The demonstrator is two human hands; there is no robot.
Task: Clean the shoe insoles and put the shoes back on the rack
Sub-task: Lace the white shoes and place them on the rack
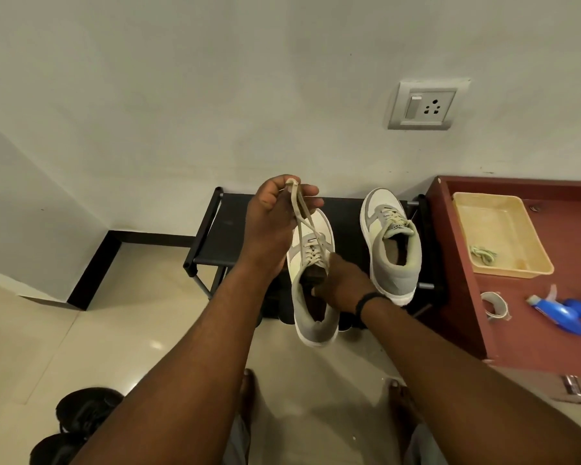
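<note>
Left hand pinches cream flat laces of a grey-and-white suede-panelled sneaker, held above the black rack's front edge. Right hand grips its collar. Matching sneaker rests at the rack's right end. No legible branding.

The rack is standing against the wall, and one shoe is sitting at its right end, toe to the wall. A second shoe is hanging over the rack's front edge, left of the first. Right of the rack, the table is carrying a tray toward its back edge, with a tape roll and spray bottle lying nearer the front. Dark footwear is lying on the floor at lower left.
</note>
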